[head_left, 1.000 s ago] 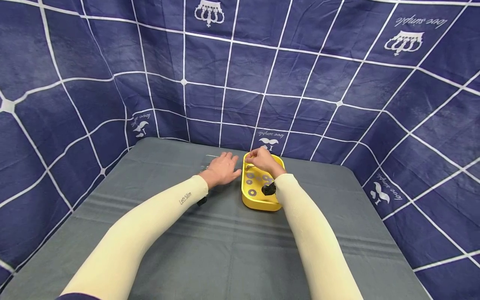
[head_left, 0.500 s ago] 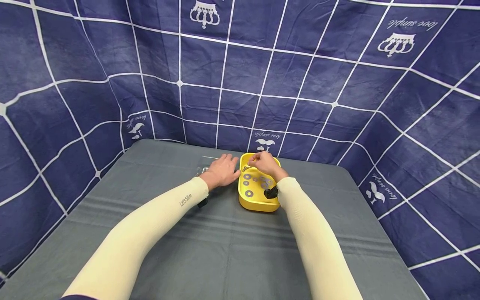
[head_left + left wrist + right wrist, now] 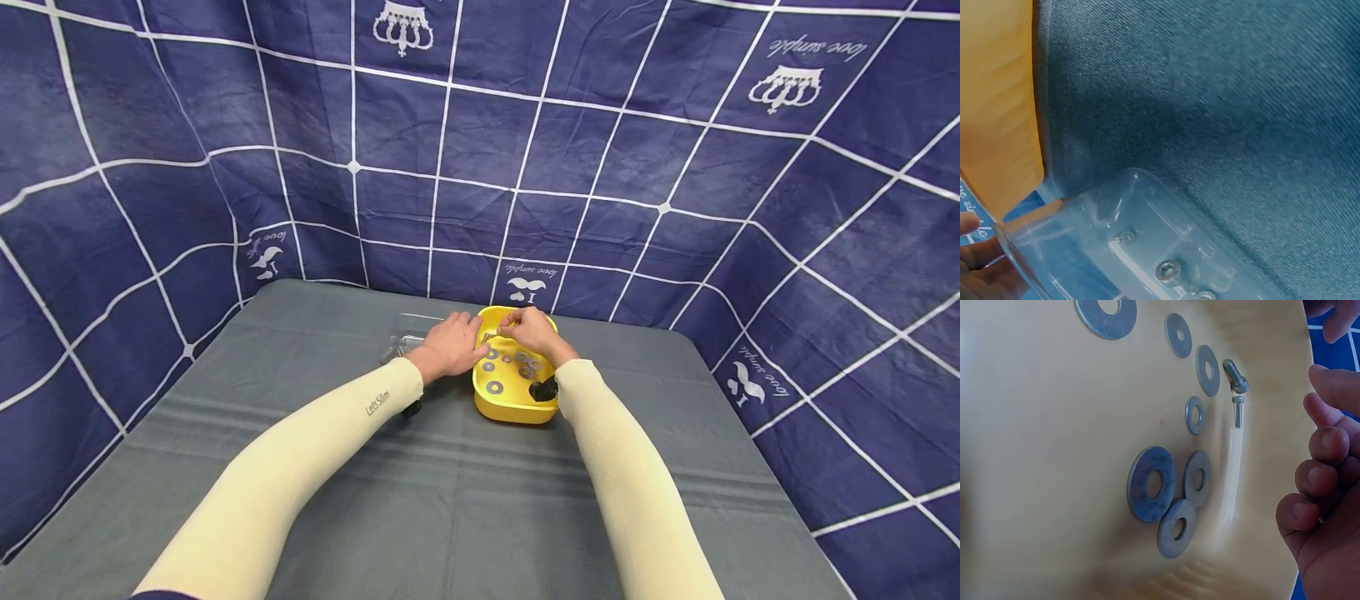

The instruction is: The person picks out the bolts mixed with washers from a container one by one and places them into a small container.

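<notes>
A yellow tray [image 3: 517, 414] holds several flat metal washers [image 3: 1151, 484] and two small bolts [image 3: 1235, 376] near its far-left corner. Over that corner my right hand [image 3: 529, 328] hovers with curled fingers, thumb and index tips close together. Nothing shows between them in the right wrist view. My left hand [image 3: 450, 345] reaches to the tray's left rim, fingers fairly straight, with nothing seen in its grasp. Its fingers appear beside the end of a clear plastic box [image 3: 1138, 187] in the left wrist view. Metal nuts or bolt heads [image 3: 1169, 272] lie inside that box.
A grey cloth [image 3: 457, 492] covers the table. Blue curtains [image 3: 420, 200] with white grid lines enclose the back and both sides. The clear box stands left of the tray, partly behind my left hand and wrist.
My left hand has moved right, onto the tray's left rim and nearer my right hand. The right hand stays over the tray's far end. The whole view has shifted slightly.
</notes>
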Demonstrator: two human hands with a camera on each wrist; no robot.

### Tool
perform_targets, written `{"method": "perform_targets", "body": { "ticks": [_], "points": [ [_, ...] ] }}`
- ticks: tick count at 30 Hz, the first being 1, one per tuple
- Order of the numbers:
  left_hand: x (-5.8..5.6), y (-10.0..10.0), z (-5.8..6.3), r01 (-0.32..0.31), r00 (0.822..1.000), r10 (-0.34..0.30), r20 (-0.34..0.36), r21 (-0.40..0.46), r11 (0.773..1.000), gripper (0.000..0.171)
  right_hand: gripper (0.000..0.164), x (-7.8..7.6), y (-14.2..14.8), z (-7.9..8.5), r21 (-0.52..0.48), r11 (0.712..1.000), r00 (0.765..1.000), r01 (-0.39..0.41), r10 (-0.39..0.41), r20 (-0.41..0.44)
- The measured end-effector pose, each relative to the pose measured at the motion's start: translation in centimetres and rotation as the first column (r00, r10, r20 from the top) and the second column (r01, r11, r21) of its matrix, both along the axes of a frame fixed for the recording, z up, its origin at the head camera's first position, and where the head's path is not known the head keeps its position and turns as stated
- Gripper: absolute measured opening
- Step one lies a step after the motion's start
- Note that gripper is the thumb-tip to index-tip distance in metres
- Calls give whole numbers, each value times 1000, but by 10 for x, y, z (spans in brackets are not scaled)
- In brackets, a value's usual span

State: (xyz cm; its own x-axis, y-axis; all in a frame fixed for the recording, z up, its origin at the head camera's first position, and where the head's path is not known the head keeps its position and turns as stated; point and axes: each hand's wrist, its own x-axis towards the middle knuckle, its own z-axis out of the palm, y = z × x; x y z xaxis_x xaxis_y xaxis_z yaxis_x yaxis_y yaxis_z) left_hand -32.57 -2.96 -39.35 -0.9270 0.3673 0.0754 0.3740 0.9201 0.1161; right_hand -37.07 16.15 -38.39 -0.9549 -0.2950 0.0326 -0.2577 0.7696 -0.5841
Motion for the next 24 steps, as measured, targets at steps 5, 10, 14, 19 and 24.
{"method": "perform_targets", "body": {
  "ticks": [5, 10, 14, 19, 24],
  "points": [
    [1, 5, 0, 9, 1000, -10, 16, 27, 1000, 66, 23, 1, 2, -3, -5, 1000, 1000, 21, -21, 6],
    [1, 10, -3, 7, 999, -8, 34, 45, 999, 66, 24, 3, 3, -5, -10, 1000, 1000, 28, -28, 7],
    [0, 13, -8, -11, 999, 9, 38, 63, 998, 66, 24, 2, 5, -9, -12, 999, 999, 46, -45, 12],
    [2, 16, -11, -46, 998, 42, 56, 73, 996, 66, 23, -2, 5, -17, -33, 999, 999, 34, -33, 3],
    [3, 18, -12, -61, 996, 56, 63, 96, 994, 71, 17, -5, 4, -25, -63, 997, 999, 32, -33, -16]
  ]
}}
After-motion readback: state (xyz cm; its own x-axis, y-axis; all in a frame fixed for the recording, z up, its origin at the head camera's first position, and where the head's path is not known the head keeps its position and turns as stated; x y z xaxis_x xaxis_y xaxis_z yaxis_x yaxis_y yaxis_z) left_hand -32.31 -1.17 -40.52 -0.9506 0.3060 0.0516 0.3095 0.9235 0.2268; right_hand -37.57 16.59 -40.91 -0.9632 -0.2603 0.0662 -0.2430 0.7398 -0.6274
